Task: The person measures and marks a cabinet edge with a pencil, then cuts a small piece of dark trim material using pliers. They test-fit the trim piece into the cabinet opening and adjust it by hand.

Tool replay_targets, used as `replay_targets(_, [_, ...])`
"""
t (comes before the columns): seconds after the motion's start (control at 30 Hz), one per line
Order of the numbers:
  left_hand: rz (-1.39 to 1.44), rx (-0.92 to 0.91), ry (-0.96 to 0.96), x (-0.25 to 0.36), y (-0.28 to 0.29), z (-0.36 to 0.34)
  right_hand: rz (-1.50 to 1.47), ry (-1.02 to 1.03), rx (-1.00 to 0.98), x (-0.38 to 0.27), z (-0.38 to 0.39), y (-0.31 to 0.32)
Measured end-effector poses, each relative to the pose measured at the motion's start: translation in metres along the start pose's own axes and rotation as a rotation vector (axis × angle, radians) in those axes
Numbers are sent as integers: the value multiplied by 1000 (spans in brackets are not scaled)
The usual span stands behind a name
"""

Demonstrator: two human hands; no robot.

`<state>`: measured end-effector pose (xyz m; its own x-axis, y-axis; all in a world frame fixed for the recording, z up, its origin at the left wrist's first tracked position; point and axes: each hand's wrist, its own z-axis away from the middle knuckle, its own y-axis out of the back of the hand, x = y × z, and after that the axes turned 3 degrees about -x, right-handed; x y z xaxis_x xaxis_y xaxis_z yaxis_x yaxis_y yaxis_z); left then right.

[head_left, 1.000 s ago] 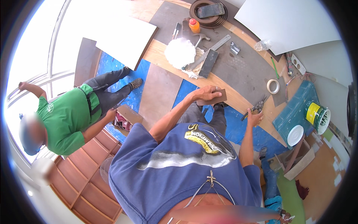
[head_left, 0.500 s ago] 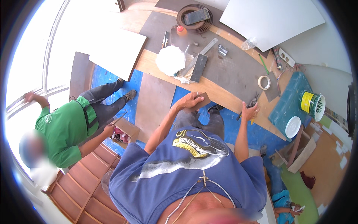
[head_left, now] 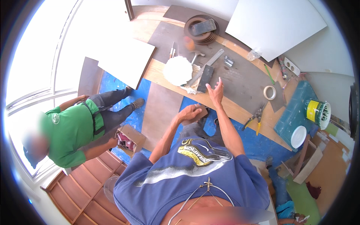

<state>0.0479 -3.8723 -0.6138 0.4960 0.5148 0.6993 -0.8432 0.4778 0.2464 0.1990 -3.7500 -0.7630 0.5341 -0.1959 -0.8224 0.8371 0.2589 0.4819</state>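
Observation:
My left hand (head_left: 190, 113) is closed on a small brown flat piece of board (head_left: 196, 117) at the table's near edge. My right hand (head_left: 216, 92) reaches over the table with fingers spread, empty, close to a dark rectangular block (head_left: 205, 78). A metal ruler (head_left: 214, 60) and a hammer (head_left: 196, 55) lie just beyond the block. Beside them sits a rounded white bundle (head_left: 178, 71), whose material I cannot make out. Snips with yellow handles (head_left: 256, 119) rest by the table's edge, right of my right hand.
A roll of tape (head_left: 269, 92), a green pencil-like stick (head_left: 269, 73) and a coil of brown edging (head_left: 188, 30) with a phone (head_left: 203, 27) lie on the table. A paint bucket (head_left: 313, 108) stands right. A co-worker in green (head_left: 71, 129) stands left beside a cardboard box (head_left: 137, 138).
My right hand has moved left from the snips, which now lie on the table. My left hand still holds the brown piece. The co-worker in green has lowered a raised arm.

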Motion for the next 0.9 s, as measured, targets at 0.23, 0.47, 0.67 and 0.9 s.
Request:
replay_targets(0.23, [59,-48,72,-38,-3,28,321,-30,79,-47,-25,-57])
replay_targets(0.47, [-82,-76,30,-22,17,-7,-94,58,69,6,-22,-8])
replay_targets(0.67, [-263,-67,-54,38,21,-101,-120,-89,182,66,26,127])
replay_targets(0.9, [-578,-123,-345,83,-47,-251,-45,-232,456,105,93,226])
